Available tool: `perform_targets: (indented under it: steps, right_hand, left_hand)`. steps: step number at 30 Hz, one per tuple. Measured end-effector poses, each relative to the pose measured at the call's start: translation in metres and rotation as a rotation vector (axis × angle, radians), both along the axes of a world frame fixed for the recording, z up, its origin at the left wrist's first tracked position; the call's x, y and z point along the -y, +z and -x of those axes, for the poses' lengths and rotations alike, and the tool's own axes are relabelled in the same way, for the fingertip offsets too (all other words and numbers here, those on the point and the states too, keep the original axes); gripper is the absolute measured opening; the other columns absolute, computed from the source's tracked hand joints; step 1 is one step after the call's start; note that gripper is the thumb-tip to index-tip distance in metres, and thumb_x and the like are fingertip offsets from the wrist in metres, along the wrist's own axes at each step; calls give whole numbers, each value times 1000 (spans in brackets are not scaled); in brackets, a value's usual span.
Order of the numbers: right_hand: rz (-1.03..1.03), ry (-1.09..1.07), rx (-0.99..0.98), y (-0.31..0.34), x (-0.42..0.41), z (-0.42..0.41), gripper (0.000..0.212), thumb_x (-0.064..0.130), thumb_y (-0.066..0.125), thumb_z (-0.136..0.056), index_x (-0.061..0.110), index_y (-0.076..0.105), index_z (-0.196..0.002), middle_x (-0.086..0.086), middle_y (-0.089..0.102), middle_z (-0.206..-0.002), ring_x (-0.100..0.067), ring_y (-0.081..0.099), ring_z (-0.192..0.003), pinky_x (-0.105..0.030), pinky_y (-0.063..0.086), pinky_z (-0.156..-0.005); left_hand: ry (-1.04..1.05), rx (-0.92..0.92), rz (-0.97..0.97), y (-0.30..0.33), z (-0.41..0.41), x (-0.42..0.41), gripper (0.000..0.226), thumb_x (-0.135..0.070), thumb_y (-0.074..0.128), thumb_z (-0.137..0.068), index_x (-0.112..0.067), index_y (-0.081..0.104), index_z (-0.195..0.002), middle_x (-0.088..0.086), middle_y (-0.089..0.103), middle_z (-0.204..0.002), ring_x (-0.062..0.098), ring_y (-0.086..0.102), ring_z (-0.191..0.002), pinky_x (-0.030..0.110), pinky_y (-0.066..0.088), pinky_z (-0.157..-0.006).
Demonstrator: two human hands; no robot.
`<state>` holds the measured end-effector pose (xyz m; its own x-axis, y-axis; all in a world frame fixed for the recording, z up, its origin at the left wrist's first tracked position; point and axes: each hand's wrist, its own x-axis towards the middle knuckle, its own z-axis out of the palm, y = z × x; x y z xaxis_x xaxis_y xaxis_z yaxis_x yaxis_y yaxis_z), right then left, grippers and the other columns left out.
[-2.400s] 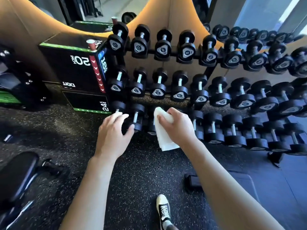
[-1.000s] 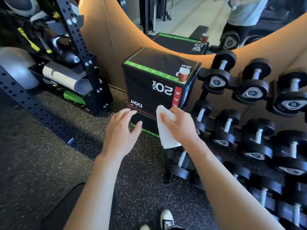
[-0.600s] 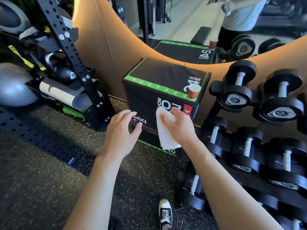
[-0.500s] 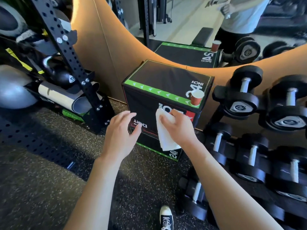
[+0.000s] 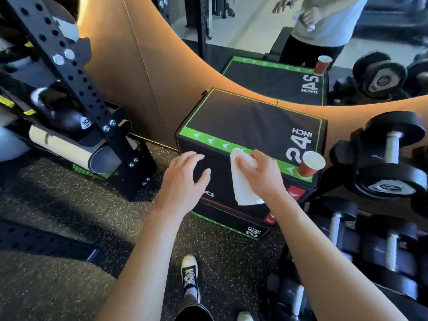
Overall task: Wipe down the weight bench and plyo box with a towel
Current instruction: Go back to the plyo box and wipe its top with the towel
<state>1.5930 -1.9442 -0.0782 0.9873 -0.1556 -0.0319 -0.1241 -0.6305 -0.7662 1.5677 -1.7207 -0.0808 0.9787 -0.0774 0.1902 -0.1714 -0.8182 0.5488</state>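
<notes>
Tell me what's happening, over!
Right hand grips towel, at plyo box front edge. Left hand open, empty. Paper cup on box's right corner, in the way.

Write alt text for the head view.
The right hand holds a white towel at the front edge of a black plyo box; the left hand hovers open beside it. A paper cup stands on the box's right corner.

likely a gym: dumbbells [image 5: 389, 163], plyo box [image 5: 250, 121], wall mirror [image 5: 254, 31].

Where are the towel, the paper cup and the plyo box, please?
towel [image 5: 243, 181], head view, hanging middle.
paper cup [image 5: 309, 167], head view, red side wall.
plyo box [image 5: 250, 119], head view, bare black top.
</notes>
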Motion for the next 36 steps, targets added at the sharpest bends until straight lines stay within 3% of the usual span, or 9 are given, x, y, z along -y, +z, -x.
perform_targets:
  steps: [10,21,32,36]
  right_hand:
    - [2,-208,-103,-8,-46,-113,35,52,62,-93,18,58,-84,0,65,-79,-22,61,-73,-35,50,-64]
    - [12,-310,-179,-40,-31,-214,36,54,57,-90,19,53,-82,0,65,-75,-27,64,-74,-42,56,-67]
    - [100,-290,-221,-105,2,-308,37,57,55,-93,21,55,-87,2,64,-77,-18,62,-72,-35,52,-67]
    - [21,-275,-264,-129,-1,-324,29,53,59,-95,25,51,-96,7,61,-90,-18,60,-81,-37,45,-67]
  left_hand:
    - [-190,-20,-8,-18,-169,-56,43,-39,60,-103,-16,63,-139,-3,58,-144,20,50,-136,40,41,-117]
    - [-357,-29,-127,-64,-301,-22,41,-38,62,-101,-17,64,-136,0,60,-139,23,54,-131,45,48,-109]
    - [-391,-123,-279,-107,-376,10,38,-44,58,-98,-21,66,-127,-6,61,-130,20,56,-125,44,48,-104]
    - [-447,-204,-294,-124,-385,27,39,-47,56,-100,-23,64,-130,-9,59,-132,18,54,-126,41,45,-105]
